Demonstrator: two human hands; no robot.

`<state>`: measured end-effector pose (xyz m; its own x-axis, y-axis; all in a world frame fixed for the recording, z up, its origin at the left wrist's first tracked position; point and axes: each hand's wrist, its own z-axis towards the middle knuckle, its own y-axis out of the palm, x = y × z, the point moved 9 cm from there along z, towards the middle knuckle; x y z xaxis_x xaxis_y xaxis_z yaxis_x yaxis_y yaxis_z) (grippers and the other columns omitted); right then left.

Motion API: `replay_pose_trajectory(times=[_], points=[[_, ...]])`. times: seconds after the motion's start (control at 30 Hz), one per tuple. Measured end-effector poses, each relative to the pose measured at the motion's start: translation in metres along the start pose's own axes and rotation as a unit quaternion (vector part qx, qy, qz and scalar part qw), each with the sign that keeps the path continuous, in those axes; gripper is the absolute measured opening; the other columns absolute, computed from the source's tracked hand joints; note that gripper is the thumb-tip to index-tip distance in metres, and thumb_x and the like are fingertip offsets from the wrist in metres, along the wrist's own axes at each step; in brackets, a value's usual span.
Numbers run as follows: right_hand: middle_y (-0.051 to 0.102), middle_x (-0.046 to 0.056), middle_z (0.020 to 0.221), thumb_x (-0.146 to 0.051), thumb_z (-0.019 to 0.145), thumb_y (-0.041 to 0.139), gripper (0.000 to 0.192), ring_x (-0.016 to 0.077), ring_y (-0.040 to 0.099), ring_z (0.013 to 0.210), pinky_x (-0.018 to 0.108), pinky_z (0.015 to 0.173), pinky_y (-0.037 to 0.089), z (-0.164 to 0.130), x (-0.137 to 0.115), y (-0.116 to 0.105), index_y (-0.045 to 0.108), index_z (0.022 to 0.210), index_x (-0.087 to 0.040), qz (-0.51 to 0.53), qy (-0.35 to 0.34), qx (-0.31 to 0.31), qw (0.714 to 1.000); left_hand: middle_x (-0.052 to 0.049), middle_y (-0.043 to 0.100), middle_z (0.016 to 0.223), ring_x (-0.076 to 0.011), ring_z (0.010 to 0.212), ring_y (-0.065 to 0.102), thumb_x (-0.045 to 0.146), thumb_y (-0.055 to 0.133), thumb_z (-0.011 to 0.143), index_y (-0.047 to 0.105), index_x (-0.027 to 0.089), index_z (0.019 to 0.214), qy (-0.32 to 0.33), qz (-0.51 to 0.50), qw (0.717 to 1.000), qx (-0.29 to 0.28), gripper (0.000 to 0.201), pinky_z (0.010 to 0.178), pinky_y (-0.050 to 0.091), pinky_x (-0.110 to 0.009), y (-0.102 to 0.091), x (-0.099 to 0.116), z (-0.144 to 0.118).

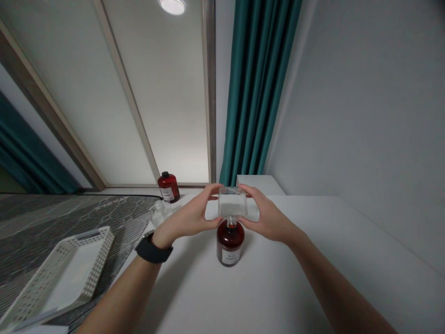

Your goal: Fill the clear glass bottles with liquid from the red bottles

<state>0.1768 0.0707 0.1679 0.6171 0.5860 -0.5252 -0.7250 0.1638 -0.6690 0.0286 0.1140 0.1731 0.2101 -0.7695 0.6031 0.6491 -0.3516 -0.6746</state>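
Between my two hands is a clear square glass bottle [232, 202], turned upside down with its neck pointing down. Its neck meets the mouth of a dark red bottle [230, 243] that stands upright on the white table and bears a white label. My left hand [198, 211], with a black band on the wrist, grips the glass bottle's left side between thumb and fingers. On the opposite side my right hand [266, 213] holds it the same way. Whether the neck sits inside the red bottle's mouth or rests on it, I cannot tell.
A second red bottle [168, 187] with a black cap stands at the table's far left. Near it is another clear glass bottle [158, 212], partly behind my left hand. Left of the white table [264, 287] lies a white perforated basket [93, 273]. A white box [260, 184] is behind.
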Motion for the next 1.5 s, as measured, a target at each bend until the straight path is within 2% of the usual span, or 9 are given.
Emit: replay_pose_trajectory(times=[0.37, 1.0, 1.33, 1.5], points=[[0.048, 0.009, 0.149, -0.028, 0.086, 0.071, 0.077, 0.0293, 0.048, 0.137, 0.053, 0.115, 0.04, 0.0, -0.002, -0.001, 0.031, 0.152, -0.033, -0.009, -0.015, 0.003, 1.0, -0.013, 0.052, 0.142, -0.0327, 0.129, 0.054, 0.028, 0.073, 0.083, 0.033, 0.024, 0.145, -0.002, 0.032, 0.999, 0.001, 0.073, 0.111, 0.046, -0.052, -0.001, 0.001, -0.001], [0.049, 0.01, 0.147, -0.02, 0.084, 0.071, 0.078, 0.0311, 0.048, 0.136, 0.055, 0.115, 0.04, 0.0, -0.008, -0.003, 0.032, 0.15, -0.032, -0.024, -0.04, 0.017, 0.999, -0.012, 0.055, 0.139, -0.032, 0.125, 0.058, 0.028, 0.072, 0.084, 0.034, 0.024, 0.142, 0.007, 0.076, 0.997, 0.006, 0.069, 0.105, 0.05, -0.048, -0.006, 0.015, -0.001], [0.05, 0.011, 0.145, -0.02, 0.084, 0.072, 0.078, 0.0311, 0.049, 0.135, 0.053, 0.115, 0.041, 0.0, -0.01, -0.003, 0.031, 0.149, -0.031, -0.04, -0.052, 0.017, 0.998, -0.011, 0.054, 0.138, -0.0316, 0.125, 0.057, 0.025, 0.072, 0.084, 0.033, 0.024, 0.142, 0.012, 0.082, 0.997, 0.007, 0.07, 0.106, 0.05, -0.048, -0.007, 0.016, -0.001], [0.05, 0.01, 0.144, -0.015, 0.082, 0.071, 0.081, 0.0314, 0.049, 0.135, 0.055, 0.114, 0.042, 0.0, -0.011, -0.003, 0.03, 0.149, -0.031, -0.041, -0.069, 0.026, 0.996, -0.012, 0.049, 0.14, -0.0311, 0.128, 0.053, 0.022, 0.07, 0.083, 0.032, 0.025, 0.143, 0.039, 0.083, 0.996, 0.014, 0.071, 0.111, 0.046, -0.052, -0.007, 0.02, -0.001]])
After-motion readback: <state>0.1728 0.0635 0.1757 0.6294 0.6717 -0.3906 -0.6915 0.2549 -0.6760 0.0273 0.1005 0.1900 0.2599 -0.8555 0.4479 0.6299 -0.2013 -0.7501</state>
